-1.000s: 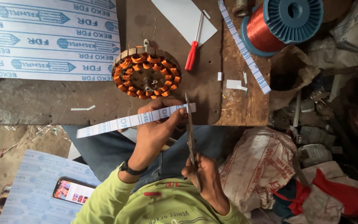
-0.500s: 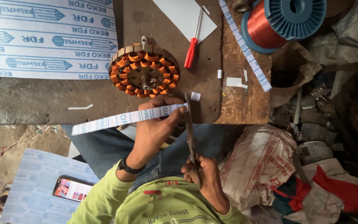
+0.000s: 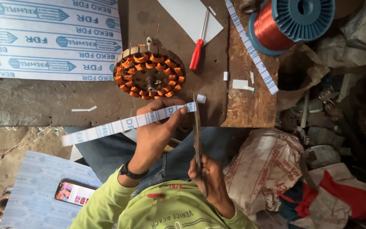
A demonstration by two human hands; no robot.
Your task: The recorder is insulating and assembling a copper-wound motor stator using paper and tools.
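Since the earlier frame a small square offcut (image 3: 201, 98) has come away from the right end of the paper strip (image 3: 128, 123), and it now sits just beside the tip of the scissors (image 3: 197, 127). Strip and both hands have kept their place over the lap.

Left hand (image 3: 155, 131) is pinched on the strip, thumb on top near the cut end, fingers underneath. Right hand (image 3: 208, 176) is closed around the scissor handles near the chest; the blades point away from the body and look nearly together at the strip's end, though how far they gape cannot be told.

Just beyond the left hand, on the brown board (image 3: 217, 51), lies a round motor stator (image 3: 149, 74) with orange copper windings. A red-handled screwdriver (image 3: 199, 46) lies past it, partly on a white sheet (image 3: 187, 15). 1 more long strip (image 3: 253, 53) runs slantwise across the board, with a few small white scraps (image 3: 239, 83) near it. A blue spool of copper wire (image 3: 291, 21) stands at the board's far right corner.

The held strip is long, narrow and white with blue printed lettering, slanting down to the left over the jeans.

A large white sheet with blue printed bands (image 3: 43, 38) covers the far left. A similar pale sheet (image 3: 34, 191) lies on the ground, with a phone (image 3: 73, 192) on it, screen lit. A printed white sack (image 3: 267, 169) and red cloth (image 3: 344, 199) crowd the right.
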